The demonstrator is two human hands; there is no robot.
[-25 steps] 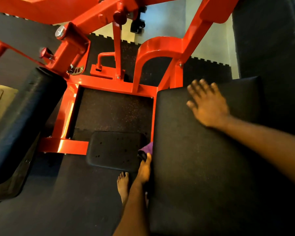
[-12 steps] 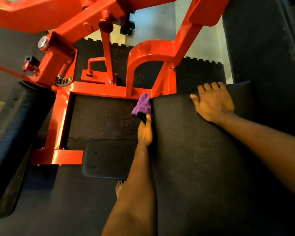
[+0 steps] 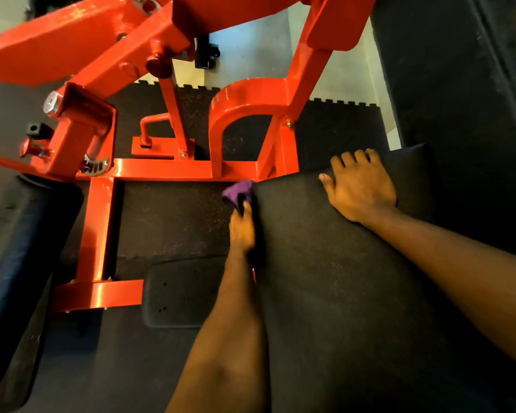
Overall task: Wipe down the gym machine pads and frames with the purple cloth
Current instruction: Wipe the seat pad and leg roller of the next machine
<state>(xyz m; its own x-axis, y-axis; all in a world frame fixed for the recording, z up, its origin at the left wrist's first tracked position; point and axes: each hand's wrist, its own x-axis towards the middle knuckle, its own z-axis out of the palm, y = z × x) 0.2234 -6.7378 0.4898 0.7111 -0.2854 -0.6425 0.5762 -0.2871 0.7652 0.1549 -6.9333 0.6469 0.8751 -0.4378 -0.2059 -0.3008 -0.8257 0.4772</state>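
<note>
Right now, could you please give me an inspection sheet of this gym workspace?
Surface: large black pad, right hand flat near its far edge.
Job's things: purple cloth at the pad's far left corner, beside the red frame.
Clutter: nothing seen.
Grippers: left hand grips the cloth; right hand open.
Cables: nothing seen.
Surroundings: small black pad, black roller pad, speckled rubber floor mat.
</note>
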